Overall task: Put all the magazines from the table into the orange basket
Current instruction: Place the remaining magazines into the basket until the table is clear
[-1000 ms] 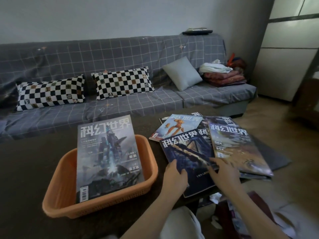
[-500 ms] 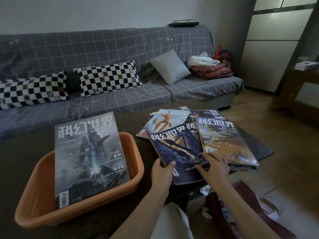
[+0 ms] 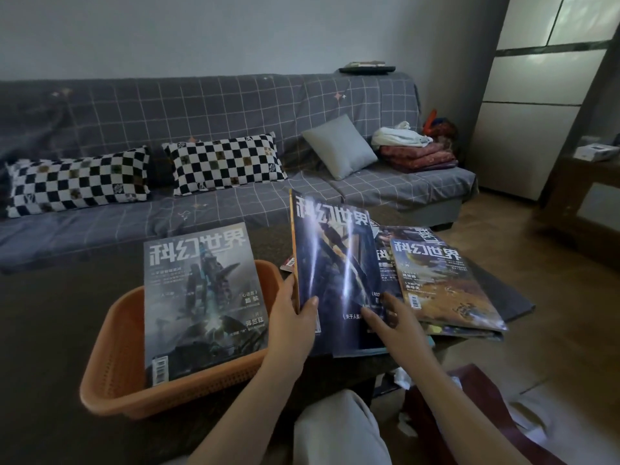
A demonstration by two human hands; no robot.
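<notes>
The orange basket (image 3: 110, 380) stands on the dark table (image 3: 50, 330) at the left, with a grey-covered magazine (image 3: 201, 297) leaning in it. My left hand (image 3: 293, 327) grips the spine edge of a dark blue magazine (image 3: 335, 270), which is tilted up off the pile. My right hand (image 3: 394, 322) touches that magazine's lower right part with fingers spread. To the right lies the pile of several magazines, an orange-brown cover (image 3: 443, 286) on top.
A grey checked sofa (image 3: 235, 112) with checkered pillows (image 3: 224, 164) runs behind the table. Folded cloths (image 3: 416, 152) sit on its right end. A dark red bag (image 3: 486, 407) and scraps lie on the floor at my right knee.
The dark blue magazine lay flat on the pile; now my left hand has lifted its left edge so it stands tilted. My right hand stays against its lower right.
</notes>
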